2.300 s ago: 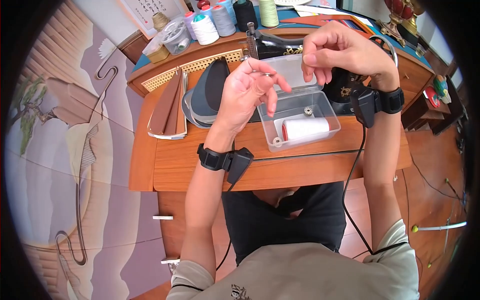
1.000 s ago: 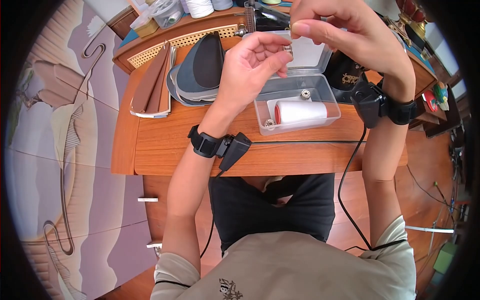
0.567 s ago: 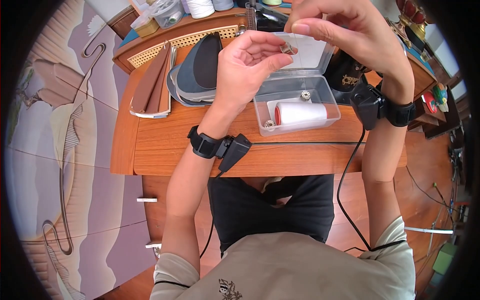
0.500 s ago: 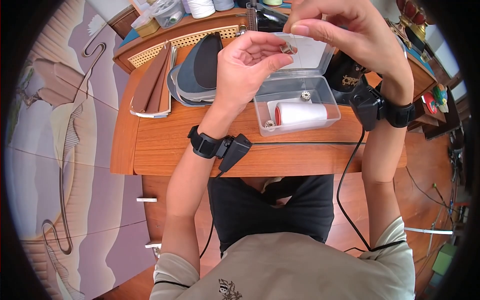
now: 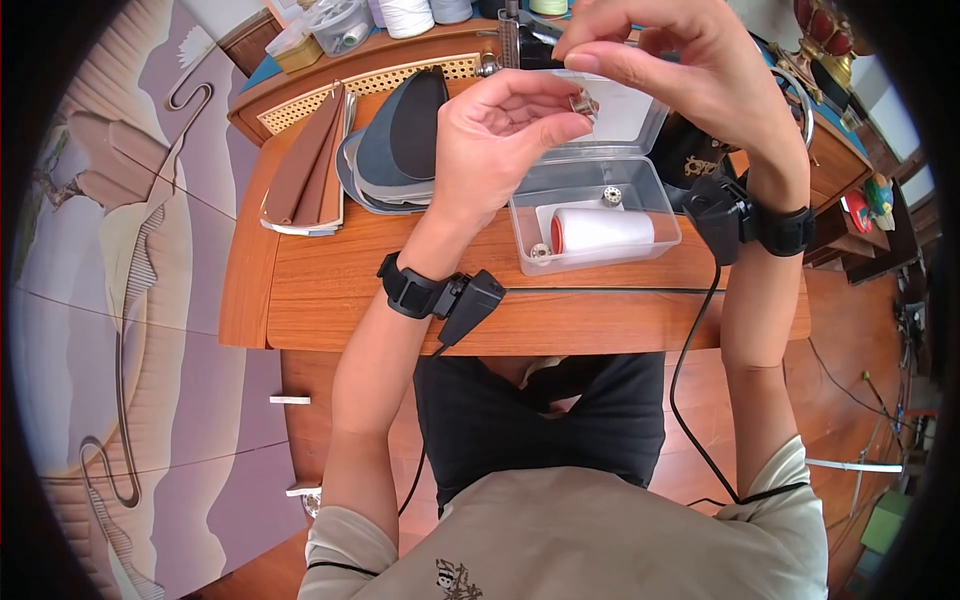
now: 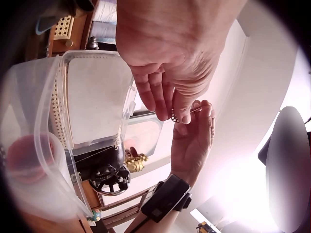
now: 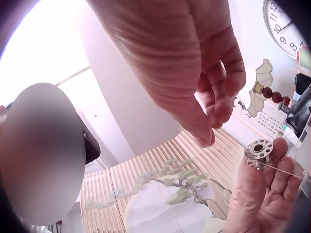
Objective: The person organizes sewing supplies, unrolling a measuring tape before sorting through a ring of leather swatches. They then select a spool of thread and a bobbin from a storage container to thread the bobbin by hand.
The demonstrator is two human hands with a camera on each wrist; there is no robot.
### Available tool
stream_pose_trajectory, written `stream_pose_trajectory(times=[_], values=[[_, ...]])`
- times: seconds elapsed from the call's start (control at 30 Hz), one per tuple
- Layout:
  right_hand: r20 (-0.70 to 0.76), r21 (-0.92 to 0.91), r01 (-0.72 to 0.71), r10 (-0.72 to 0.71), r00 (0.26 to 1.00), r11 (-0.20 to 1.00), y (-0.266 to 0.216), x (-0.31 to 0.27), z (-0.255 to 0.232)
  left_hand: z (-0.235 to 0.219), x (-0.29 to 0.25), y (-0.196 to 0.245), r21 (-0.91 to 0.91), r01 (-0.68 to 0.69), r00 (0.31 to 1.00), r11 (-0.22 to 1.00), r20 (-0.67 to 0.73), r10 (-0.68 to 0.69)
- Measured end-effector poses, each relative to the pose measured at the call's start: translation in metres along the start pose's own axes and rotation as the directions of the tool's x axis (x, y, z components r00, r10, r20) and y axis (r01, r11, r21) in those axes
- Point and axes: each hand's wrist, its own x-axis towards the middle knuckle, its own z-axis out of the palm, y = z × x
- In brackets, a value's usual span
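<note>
My left hand (image 5: 478,140) pinches a small metal bobbin (image 7: 260,149) between thumb and fingers, raised in front of the propped lid of a clear plastic box (image 5: 600,262). A fine thread (image 7: 286,171) leads away from the bobbin in the right wrist view. Just above and to the right, my right hand (image 5: 690,65) has thumb and forefinger together; the left wrist view shows a thin strand at its fingertips, close to the bobbin. Inside the box lie a cone of white thread (image 5: 605,230) and two more bobbins, one (image 5: 612,196) behind it and one at the front left corner.
A black sewing machine (image 5: 690,155) stands right of the box on the wooden table (image 5: 400,310). Left of the box lie dark fabric pieces (image 5: 400,150) and brown strips (image 5: 305,170). Thread cones (image 5: 405,15) line the back shelf. Wrist-camera cables hang from both arms.
From spread apart, both hands came together at the bobbin, then separated slightly. The right hand has since shifted a little left, the bobbin has turned, and the head view has tilted.
</note>
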Motion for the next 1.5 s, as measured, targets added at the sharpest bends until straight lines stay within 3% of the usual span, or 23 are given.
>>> stream_pose_trajectory(times=[0.27,0.37,0.43,0.5,0.63,0.77,1.13,1.27,1.37,1.5], values=[[0.017,0.004,-0.034,0.033,0.999,0.999,-0.003,0.005,0.004,0.001,0.001,0.001,-0.043,-0.034,0.999,0.998,0.002,0.034],[0.021,0.014,0.056,-0.056,0.998,0.998,0.006,0.005,0.005,0.001,-0.001,0.002,-0.082,-0.037,0.999,0.996,0.009,0.038],[0.002,-0.080,0.005,-0.004,1.000,0.997,0.006,0.002,0.009,0.001,-0.001,0.002,-0.094,-0.055,0.998,0.994,0.012,0.056],[-0.016,0.035,0.003,-0.002,1.000,0.999,0.009,0.002,0.010,0.002,-0.001,0.004,-0.126,-0.045,0.999,0.991,0.003,0.046],[-0.062,-0.092,0.114,-0.120,0.991,0.989,0.008,0.003,0.010,-0.001,-0.002,0.004,-0.113,-0.013,1.000,0.994,0.007,0.014],[-0.077,-0.079,0.048,-0.054,0.996,0.996,0.009,0.002,0.009,-0.002,-0.002,0.004,-0.091,-0.020,1.000,0.996,0.019,0.022],[-0.063,-0.156,0.034,-0.045,0.997,0.987,0.023,0.003,0.011,-0.005,0.004,0.004,-0.320,-0.036,0.986,0.947,-0.165,-0.019],[0.002,-0.156,0.104,-0.105,0.995,0.982,0.026,0.003,0.013,-0.004,0.005,0.007,-0.274,-0.029,0.976,0.961,-0.216,-0.032],[0.047,-0.145,0.036,-0.029,0.998,0.989,0.020,0.003,0.013,-0.003,0.004,0.007,-0.218,-0.032,0.968,0.975,-0.250,-0.024],[0.087,-0.165,0.075,-0.061,0.994,0.983,0.016,0.004,0.016,-0.002,0.004,0.004,-0.080,-0.059,0.956,0.995,-0.290,0.034]])
